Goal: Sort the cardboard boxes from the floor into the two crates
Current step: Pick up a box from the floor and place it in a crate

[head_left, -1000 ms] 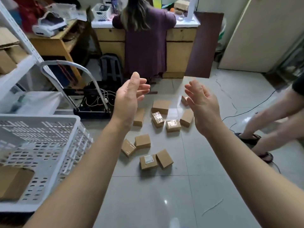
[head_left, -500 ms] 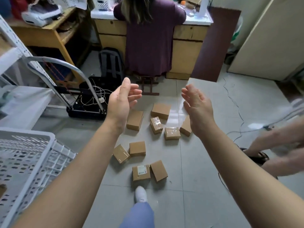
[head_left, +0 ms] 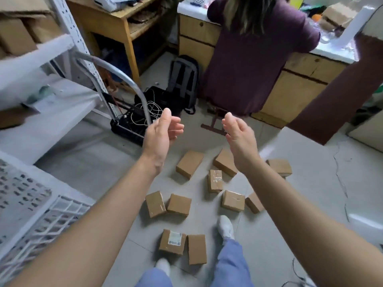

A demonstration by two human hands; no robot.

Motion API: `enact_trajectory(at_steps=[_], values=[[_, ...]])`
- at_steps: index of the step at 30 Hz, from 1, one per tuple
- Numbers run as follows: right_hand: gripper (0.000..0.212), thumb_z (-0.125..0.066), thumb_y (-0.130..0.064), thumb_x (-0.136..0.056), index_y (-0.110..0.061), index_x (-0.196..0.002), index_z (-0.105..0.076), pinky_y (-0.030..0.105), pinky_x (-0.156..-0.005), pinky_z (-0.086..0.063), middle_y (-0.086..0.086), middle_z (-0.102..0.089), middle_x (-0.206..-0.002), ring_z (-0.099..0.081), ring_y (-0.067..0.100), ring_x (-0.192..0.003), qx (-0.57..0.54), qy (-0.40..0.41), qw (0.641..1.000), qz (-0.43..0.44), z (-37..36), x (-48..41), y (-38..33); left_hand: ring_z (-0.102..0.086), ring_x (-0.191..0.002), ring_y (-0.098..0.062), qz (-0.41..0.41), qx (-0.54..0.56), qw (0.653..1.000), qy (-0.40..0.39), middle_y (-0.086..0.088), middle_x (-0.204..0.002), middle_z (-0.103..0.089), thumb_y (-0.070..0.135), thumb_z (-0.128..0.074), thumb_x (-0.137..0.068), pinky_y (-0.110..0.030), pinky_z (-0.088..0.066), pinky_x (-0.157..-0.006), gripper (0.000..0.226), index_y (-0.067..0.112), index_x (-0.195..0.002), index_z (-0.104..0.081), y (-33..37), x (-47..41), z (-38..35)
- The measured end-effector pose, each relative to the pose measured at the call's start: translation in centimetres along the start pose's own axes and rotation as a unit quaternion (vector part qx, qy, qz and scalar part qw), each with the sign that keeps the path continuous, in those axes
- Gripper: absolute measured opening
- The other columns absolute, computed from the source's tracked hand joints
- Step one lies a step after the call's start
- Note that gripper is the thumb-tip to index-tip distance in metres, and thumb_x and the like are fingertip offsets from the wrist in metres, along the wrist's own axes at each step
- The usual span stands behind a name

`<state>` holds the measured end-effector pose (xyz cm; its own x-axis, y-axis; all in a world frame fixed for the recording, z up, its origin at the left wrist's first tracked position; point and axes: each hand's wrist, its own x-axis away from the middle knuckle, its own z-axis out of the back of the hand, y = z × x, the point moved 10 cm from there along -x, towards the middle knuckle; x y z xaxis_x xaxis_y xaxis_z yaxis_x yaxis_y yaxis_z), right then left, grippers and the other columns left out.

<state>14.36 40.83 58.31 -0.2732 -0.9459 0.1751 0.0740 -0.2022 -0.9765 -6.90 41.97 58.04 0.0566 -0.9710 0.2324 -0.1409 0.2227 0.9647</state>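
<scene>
Several small brown cardboard boxes lie scattered on the grey tiled floor ahead of me, among them a labelled box nearest my feet, a taped box in the middle and a plain box farther off. My left hand and my right hand are held out in the air above the far boxes, palms facing each other, fingers relaxed, holding nothing. A white perforated crate stands at the lower left; its inside is blurred.
A person in a purple top sits at a wooden counter just beyond the boxes. A hand trolley with tangled cables and a grey backpack stand left of them. White shelving lines the left. My white-socked feet stand among the boxes.
I have stepped closer, so the boxes now lie below my hands and at my feet. Both hands stay open and have drawn nearer each other. The other person's arms at right are gone from view.
</scene>
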Motion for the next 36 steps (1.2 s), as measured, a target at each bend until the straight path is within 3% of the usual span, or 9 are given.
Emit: enact_trajectory(at_steps=[4, 8, 10, 14, 19, 25, 30, 36], values=[[0.040, -0.050, -0.048, -0.095, -0.019, -0.120, -0.059, 0.023, -0.090, -0.042, -0.009, -0.061, -0.117, -0.056, 0.006, -0.110, 0.056, -0.079, 0.995, -0.024, -3.5, -8.9, 4.1, -0.063, -0.089, -0.016, 0.033, 0.016, 0.996, 0.080, -0.005, -0.092, -0.067, 0.047, -0.037, -0.098, -0.035, -0.048, -0.090, 0.043, 0.014, -0.093, -0.063, -4.9, -5.2, 1.0], [0.039, -0.049, -0.050, -0.094, -0.020, -0.114, -0.063, 0.000, -0.062, -0.038, -0.020, -0.061, -0.101, -0.054, -0.017, -0.083, 0.132, -0.116, 0.984, -0.020, -4.6, -17.8, 9.0, -0.063, -0.086, -0.016, 0.093, 0.044, 0.984, 0.144, -0.005, -0.091, -0.065, 0.046, -0.038, -0.098, -0.028, -0.049, -0.083, 0.040, 0.015, -0.091, -0.063, -12.7, -11.3, -0.3], [0.033, -0.049, -0.049, -0.094, -0.023, -0.108, -0.064, -0.003, -0.057, -0.036, -0.022, -0.060, -0.094, -0.052, -0.022, -0.075, 0.162, -0.128, 0.978, -0.021, -4.9, -21.6, 12.3, -0.063, -0.085, -0.015, 0.115, 0.043, 0.979, 0.161, -0.004, -0.091, -0.065, 0.044, -0.037, -0.099, -0.025, -0.048, -0.079, 0.039, 0.015, -0.093, -0.062, -17.2, -14.4, -1.3], [0.027, -0.049, -0.048, -0.095, -0.025, -0.104, -0.062, 0.004, -0.063, -0.038, -0.025, -0.055, -0.086, -0.051, -0.012, -0.076, 0.220, -0.175, 0.959, -0.025, -6.6, -28.0, 21.7, -0.063, -0.087, -0.017, 0.157, 0.038, 0.967, 0.199, -0.004, -0.093, -0.063, 0.039, -0.036, -0.100, -0.022, -0.046, -0.071, 0.036, 0.013, -0.094, -0.060, -27.6, -20.0, -2.0], [0.048, -0.049, -0.048, -0.095, -0.010, -0.122, -0.062, 0.019, -0.082, -0.036, -0.008, -0.059, -0.106, -0.051, 0.006, -0.096, 0.270, -0.209, 0.939, -0.046, -8.3, -34.2, 36.0, -0.062, -0.094, -0.023, 0.232, 0.032, 0.935, 0.268, -0.002, -0.095, -0.060, 0.043, -0.040, -0.097, -0.035, -0.045, -0.089, 0.033, 0.015, -0.090, -0.058, -42.4, -25.4, -0.3], [0.059, -0.047, -0.049, -0.096, 0.004, -0.117, -0.060, 0.030, -0.086, -0.042, 0.018, -0.061, -0.125, -0.056, 0.030, -0.112, 0.339, -0.203, 0.914, -0.089, -8.5, -39.1, 52.5, -0.052, -0.118, -0.033, 0.322, 0.010, 0.901, 0.290, -0.015, -0.129, -0.054, 0.048, -0.040, -0.096, -0.045, -0.039, -0.105, 0.055, 0.003, -0.126, -0.051, -59.4, -28.3, 0.0], [0.063, -0.046, -0.055, -0.094, -0.002, -0.127, -0.055, 0.024, -0.085, -0.037, 0.013, -0.058, -0.128, -0.054, 0.025, -0.106, 0.356, -0.203, 0.903, -0.131, -9.3, -42.0, 62.8, -0.049, -0.122, -0.033, 0.359, 0.007, 0.884, 0.300, -0.015, -0.138, -0.049, 0.046, -0.039, -0.097, -0.042, -0.040, -0.105, 0.055, 0.004, -0.132, -0.047, -68.9, -30.4, -0.2], [0.068, -0.044, -0.052, -0.096, -0.003, -0.142, -0.039, 0.025, -0.103, -0.031, 0.012, -0.044, -0.146, -0.040, 0.027, -0.134, 0.356, -0.189, 0.900, -0.166, -10.0, -44.9, 70.6, -0.047, -0.125, -0.030, 0.377, 0.036, 0.883, 0.279, -0.013, -0.139, -0.048, 0.043, -0.040, -0.098, -0.033, -0.037, -0.094, 0.049, 0.009, -0.132, -0.047, -75.4, -32.4, -1.3]])
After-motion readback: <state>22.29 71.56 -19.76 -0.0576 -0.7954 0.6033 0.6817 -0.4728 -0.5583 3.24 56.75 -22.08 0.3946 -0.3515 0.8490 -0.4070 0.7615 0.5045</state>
